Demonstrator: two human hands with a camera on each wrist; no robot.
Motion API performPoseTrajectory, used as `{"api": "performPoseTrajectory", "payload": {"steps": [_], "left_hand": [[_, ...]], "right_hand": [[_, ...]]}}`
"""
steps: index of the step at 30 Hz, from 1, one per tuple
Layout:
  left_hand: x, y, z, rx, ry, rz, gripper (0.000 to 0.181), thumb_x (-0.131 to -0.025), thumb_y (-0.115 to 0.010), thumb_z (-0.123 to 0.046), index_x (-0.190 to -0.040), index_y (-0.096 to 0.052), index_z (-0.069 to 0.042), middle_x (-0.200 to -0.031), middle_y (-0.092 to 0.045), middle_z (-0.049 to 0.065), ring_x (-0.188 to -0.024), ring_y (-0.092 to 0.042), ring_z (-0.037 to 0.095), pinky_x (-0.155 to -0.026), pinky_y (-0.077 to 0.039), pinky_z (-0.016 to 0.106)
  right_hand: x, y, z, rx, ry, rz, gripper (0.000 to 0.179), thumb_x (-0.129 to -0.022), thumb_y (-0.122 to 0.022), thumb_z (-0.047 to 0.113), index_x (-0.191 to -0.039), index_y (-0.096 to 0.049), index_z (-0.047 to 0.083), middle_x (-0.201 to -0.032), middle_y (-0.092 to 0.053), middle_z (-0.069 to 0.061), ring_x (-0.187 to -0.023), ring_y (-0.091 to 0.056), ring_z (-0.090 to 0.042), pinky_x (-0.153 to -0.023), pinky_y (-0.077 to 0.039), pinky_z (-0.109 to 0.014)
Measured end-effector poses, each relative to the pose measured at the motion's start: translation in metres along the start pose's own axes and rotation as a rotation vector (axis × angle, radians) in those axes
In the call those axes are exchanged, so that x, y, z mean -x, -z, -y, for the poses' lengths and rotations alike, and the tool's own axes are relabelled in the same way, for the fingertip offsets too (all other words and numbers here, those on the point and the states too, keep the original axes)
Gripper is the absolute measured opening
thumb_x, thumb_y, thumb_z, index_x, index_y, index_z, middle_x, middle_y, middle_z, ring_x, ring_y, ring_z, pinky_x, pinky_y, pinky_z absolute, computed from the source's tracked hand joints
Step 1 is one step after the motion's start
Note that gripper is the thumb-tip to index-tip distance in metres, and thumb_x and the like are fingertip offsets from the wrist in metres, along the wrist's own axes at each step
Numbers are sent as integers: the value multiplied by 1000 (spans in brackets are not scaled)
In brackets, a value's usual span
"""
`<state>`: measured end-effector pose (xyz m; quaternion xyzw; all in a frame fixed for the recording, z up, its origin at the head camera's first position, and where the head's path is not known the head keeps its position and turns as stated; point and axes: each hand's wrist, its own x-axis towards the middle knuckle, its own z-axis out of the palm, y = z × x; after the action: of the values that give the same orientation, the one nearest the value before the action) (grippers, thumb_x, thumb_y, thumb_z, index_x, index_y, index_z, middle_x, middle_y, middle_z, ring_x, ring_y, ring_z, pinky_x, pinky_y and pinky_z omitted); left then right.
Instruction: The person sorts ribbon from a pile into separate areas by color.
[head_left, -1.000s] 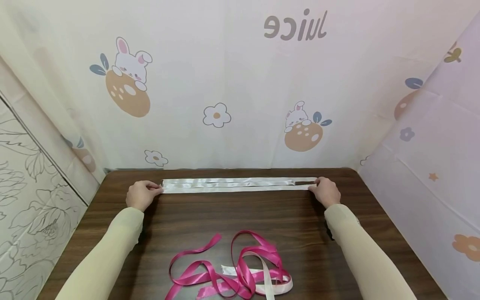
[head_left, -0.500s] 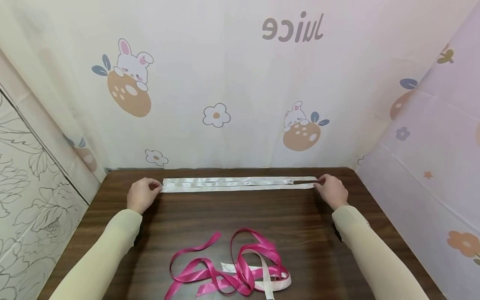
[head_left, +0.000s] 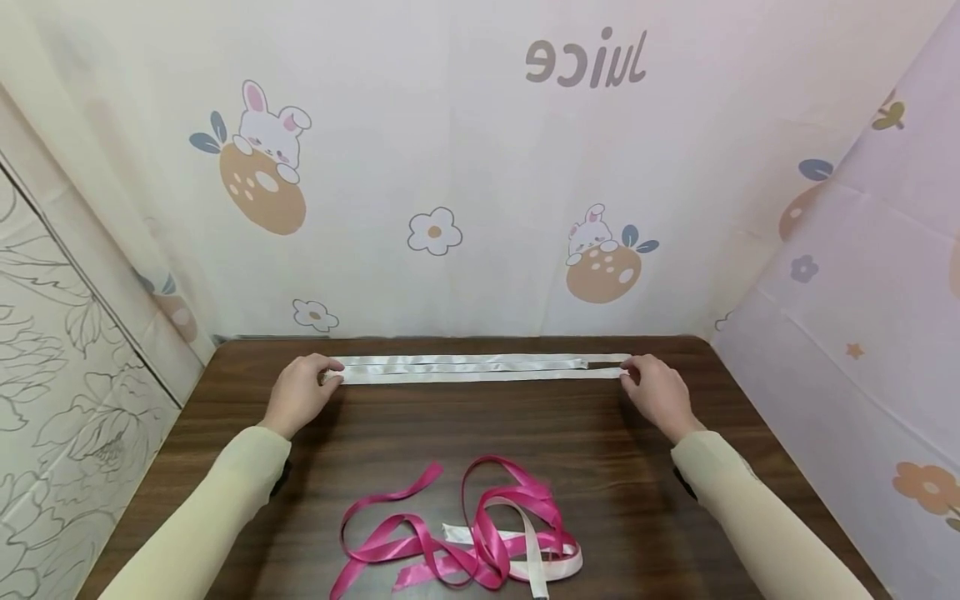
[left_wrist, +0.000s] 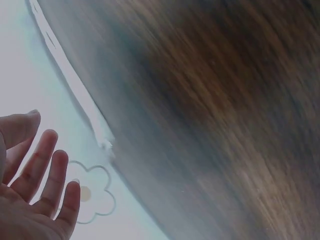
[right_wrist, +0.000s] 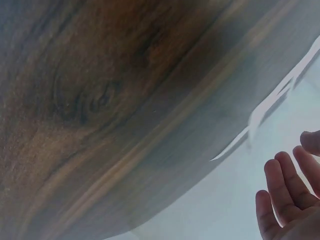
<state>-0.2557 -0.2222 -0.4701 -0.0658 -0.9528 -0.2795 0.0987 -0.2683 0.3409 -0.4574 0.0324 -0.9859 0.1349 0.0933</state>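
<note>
White satin ribbon (head_left: 465,377) lies in flat, parallel strips across the far part of the brown table. My left hand (head_left: 298,393) is over the strips' left end, its fingertips overlapping them in the head view. At the opposite end, my right hand (head_left: 660,395) has its thumb and fingertips right at the two longer strips. The middle strip stops short of them. In the left wrist view, the left hand (left_wrist: 37,185) has loosely bent, spread fingers beside the ribbon (left_wrist: 75,85). Likewise relaxed are the fingers of the right hand (right_wrist: 292,195) in the right wrist view.
A loose tangle of pink ribbon (head_left: 491,554) mixed with a white ribbon (head_left: 534,554) lies near the front of the wood-grain table (head_left: 480,425). Behind the far edge hangs a printed curtain (head_left: 495,275), and more patterned cloth flanks both sides.
My left hand has shifted right, over the ribbon's left end, with its fingers loosened. My right hand drew slightly outward, then came back in. The ribbons stay nearly in place.
</note>
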Motion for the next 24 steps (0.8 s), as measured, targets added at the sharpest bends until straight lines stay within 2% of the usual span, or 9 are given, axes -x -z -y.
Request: {"api": "performPoseTrajectory", "payload": {"steps": [7,12,17,24], "left_hand": [[10,0,-18,10,-81,21,18,-92,-76,-9,-109,-77,-4,-119,-74,18,-118,-63,41,-102,-51,58],[15,-3,-37,21,-177,26,16,-89,-79,-6,-105,-78,-6,-113,-77,13,-115,-67,37,-108,-47,58],[20,-6,-55,22,-260,4,16,-87,-80,-8,-103,-78,-9,-110,-77,9,-109,-70,32,-100,-53,53],[32,-17,-84,9,-360,2,16,-86,-83,-12,-101,-79,-10,-106,-78,6,-106,-70,28,-97,-55,49]], "right_hand": [[19,8,24,-39,106,-18,23,-96,-69,13,-116,-73,2,-111,-71,-19,-92,-67,-36,-81,-53,-56],[32,11,40,-67,185,-39,20,-94,-72,11,-113,-74,4,-112,-73,-16,-95,-69,-35,-82,-54,-55],[47,14,57,-94,240,-40,19,-93,-74,10,-111,-74,6,-111,-74,-14,-95,-69,-32,-82,-56,-53],[71,15,77,-117,302,-54,19,-89,-79,9,-108,-76,10,-104,-75,-4,-90,-70,-22,-77,-57,-44]]}}
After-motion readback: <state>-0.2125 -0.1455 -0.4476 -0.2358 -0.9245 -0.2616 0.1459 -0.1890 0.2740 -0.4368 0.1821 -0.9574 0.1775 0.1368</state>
